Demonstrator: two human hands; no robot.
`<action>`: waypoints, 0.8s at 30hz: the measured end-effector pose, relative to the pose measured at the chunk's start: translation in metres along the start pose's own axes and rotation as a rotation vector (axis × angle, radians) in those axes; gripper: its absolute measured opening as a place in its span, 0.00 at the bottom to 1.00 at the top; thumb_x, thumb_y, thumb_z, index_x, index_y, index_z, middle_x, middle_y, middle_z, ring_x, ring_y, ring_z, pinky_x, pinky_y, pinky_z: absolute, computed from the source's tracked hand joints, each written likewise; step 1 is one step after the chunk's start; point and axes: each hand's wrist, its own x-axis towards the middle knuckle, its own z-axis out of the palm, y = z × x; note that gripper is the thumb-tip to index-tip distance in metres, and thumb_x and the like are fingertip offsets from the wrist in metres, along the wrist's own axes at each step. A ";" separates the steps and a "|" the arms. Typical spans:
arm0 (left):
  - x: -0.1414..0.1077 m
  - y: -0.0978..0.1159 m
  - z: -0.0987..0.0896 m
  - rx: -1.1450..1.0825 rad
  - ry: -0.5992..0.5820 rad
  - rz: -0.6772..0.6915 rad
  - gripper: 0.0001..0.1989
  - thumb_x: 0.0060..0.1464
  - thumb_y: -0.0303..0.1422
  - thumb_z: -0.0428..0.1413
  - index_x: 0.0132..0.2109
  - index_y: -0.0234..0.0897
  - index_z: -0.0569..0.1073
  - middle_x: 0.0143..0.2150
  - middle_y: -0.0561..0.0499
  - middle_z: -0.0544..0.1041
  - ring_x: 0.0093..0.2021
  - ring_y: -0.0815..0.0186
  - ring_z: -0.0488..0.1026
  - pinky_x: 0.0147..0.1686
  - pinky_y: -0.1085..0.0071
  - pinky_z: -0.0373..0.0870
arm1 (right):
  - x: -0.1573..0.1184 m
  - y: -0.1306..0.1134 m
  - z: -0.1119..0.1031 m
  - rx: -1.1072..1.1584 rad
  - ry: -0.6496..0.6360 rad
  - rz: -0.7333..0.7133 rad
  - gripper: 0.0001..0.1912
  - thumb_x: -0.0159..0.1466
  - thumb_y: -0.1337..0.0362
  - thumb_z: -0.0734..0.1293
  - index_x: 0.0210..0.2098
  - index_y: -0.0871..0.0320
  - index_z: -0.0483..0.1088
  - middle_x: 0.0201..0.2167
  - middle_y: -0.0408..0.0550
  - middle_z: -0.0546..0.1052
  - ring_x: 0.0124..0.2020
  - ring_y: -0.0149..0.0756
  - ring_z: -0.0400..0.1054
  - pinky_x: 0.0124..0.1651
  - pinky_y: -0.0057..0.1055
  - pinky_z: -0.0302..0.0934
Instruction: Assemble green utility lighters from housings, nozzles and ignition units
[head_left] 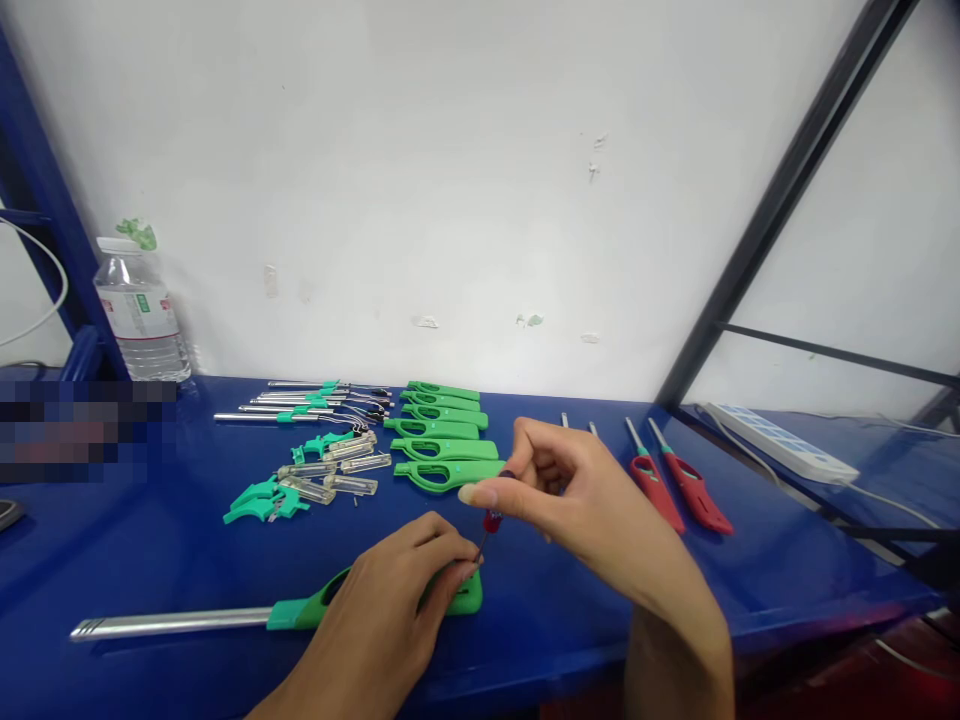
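Note:
A green utility lighter (469, 598) with a long metal tube lies flat near the front edge of the blue table (585, 620). My left hand (397, 590) is closed over its handle, with thumb and fingertips pinched close to the handle's right end. Above that end, my right hand (574, 500) grips a small screwdriver (492, 521) with a dark red handle between thumb and fingers. Its thin shaft slants down to my left fingertips at the lighter. The screwdriver's tip is hidden there, so whether a screw sits under it cannot be made out.
Several green handle shells (446, 450) are stacked in a column behind my hands. Metal tubes (255, 416), clear fuel tanks (352, 485) and teal plastic parts (262, 500) lie left of them. Red lighters (694, 495), a power strip (780, 443) and a water bottle (142, 320) stand around.

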 end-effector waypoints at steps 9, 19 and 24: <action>0.000 0.000 0.001 -0.001 -0.004 0.001 0.14 0.74 0.35 0.49 0.42 0.45 0.79 0.43 0.54 0.80 0.42 0.63 0.78 0.43 0.68 0.68 | -0.005 -0.006 -0.008 0.020 -0.135 -0.050 0.16 0.75 0.49 0.71 0.38 0.54 0.82 0.25 0.39 0.75 0.24 0.29 0.64 0.25 0.27 0.55; -0.001 0.000 0.000 0.001 -0.014 0.004 0.15 0.74 0.35 0.49 0.44 0.46 0.81 0.45 0.54 0.80 0.43 0.64 0.79 0.44 0.67 0.68 | -0.002 -0.003 -0.004 0.008 -0.075 -0.028 0.14 0.68 0.52 0.79 0.35 0.52 0.76 0.22 0.33 0.71 0.23 0.27 0.61 0.27 0.26 0.54; 0.000 0.000 0.000 0.006 -0.024 -0.014 0.15 0.74 0.35 0.48 0.43 0.45 0.79 0.44 0.54 0.79 0.43 0.64 0.78 0.44 0.67 0.67 | -0.003 -0.006 -0.006 -0.007 -0.141 -0.072 0.14 0.76 0.51 0.71 0.40 0.52 0.82 0.26 0.38 0.76 0.25 0.28 0.65 0.27 0.26 0.56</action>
